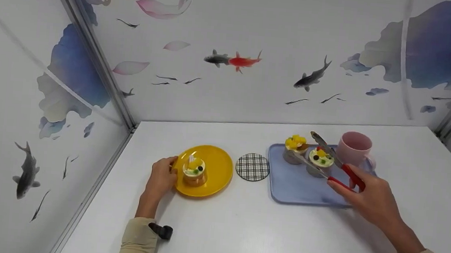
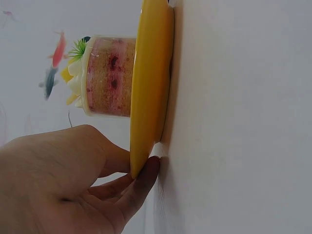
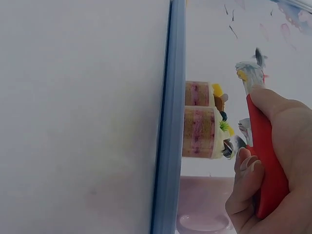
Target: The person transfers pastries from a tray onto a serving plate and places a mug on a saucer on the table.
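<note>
My left hand [image 1: 162, 178] pinches the left rim of a yellow plate [image 1: 219, 176], thumb above and fingers beneath. On the plate stands a clear cup of layered cake [image 1: 194, 172] topped with cream and yellow fruit. In my right hand [image 1: 377, 194] are metal tongs [image 1: 330, 151] with red handles [image 3: 267, 170], their arms spread apart. The tongs reach over two more cake cups, a front one [image 1: 320, 160] and a back one [image 1: 294, 143], both on a blue tray [image 1: 300, 194]. Yellow bits cling to one tong tip.
A pink mug [image 1: 353, 148] stands at the tray's back right, behind my right hand. Between plate and tray lies a round checked coaster [image 1: 253, 167]. White panels with painted fish border the white table [image 1: 233, 231] at the back and left.
</note>
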Available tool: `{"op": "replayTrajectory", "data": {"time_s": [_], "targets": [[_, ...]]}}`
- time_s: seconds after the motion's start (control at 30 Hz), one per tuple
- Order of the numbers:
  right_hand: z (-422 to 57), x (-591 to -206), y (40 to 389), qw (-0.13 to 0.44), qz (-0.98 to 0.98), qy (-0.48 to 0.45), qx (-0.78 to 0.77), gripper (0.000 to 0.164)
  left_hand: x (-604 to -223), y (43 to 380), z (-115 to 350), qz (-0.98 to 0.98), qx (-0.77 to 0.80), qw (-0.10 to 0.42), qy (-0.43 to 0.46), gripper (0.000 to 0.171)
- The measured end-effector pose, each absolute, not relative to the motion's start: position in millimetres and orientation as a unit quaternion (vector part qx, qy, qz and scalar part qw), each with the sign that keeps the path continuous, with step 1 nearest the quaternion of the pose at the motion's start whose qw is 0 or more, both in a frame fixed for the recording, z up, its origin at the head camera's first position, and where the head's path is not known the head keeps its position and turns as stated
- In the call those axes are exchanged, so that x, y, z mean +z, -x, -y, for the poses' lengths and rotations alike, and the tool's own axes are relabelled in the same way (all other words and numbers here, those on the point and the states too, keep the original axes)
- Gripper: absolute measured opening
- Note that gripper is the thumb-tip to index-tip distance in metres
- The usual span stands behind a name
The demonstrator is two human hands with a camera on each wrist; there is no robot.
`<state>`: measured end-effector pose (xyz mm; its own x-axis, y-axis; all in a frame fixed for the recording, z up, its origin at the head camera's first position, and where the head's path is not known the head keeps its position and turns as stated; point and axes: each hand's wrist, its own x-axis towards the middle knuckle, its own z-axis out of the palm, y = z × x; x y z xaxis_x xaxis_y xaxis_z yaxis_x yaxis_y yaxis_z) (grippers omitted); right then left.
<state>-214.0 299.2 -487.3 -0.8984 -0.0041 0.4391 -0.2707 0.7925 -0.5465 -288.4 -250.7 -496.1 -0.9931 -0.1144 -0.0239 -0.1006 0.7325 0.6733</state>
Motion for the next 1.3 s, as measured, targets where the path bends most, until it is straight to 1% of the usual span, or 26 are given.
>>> {"op": "replayTrajectory", "data": {"time_s": [0.2,0.3,0.37,0.6,0.8,0.9,1.03,1.23,1.3], "targets": [[-306.7,-489.6,216.9,0.222,0.922,-0.064,0.309,0.064,-494.9,289.1,251.3,0.929,-0.364,0.006,-0.060,0.054],[-310.2,-489.7,217.4,0.222,0.924,-0.054,0.307,0.069,-494.3,289.3,251.6,0.929,-0.365,0.004,-0.061,0.055],[-312.5,-489.9,217.7,0.220,0.925,-0.049,0.307,0.072,-494.3,289.4,251.9,0.929,-0.365,0.003,-0.063,0.055],[-318.4,-492.5,220.0,0.198,0.931,-0.042,0.305,0.074,-494.6,289.4,252.8,0.929,-0.364,0.003,-0.062,0.056],[-321.4,-492.2,222.5,0.190,0.932,-0.047,0.304,0.065,-494.8,288.9,253.9,0.935,-0.351,0.014,-0.051,0.056],[-323.2,-491.8,222.9,0.169,0.938,-0.049,0.300,0.063,-494.6,289.1,254.0,0.934,-0.354,0.017,-0.049,0.055],[-326.0,-490.6,221.1,0.129,0.944,-0.043,0.300,0.067,-494.7,289.8,253.0,0.930,-0.363,0.015,-0.051,0.055],[-329.9,-490.7,219.8,0.090,0.950,-0.033,0.296,0.073,-495.4,289.7,251.1,0.928,-0.368,0.007,-0.056,0.055],[-331.6,-491.0,220.8,0.075,0.952,-0.029,0.294,0.077,-495.1,290.2,250.3,0.928,-0.368,0.003,-0.059,0.055]]}}
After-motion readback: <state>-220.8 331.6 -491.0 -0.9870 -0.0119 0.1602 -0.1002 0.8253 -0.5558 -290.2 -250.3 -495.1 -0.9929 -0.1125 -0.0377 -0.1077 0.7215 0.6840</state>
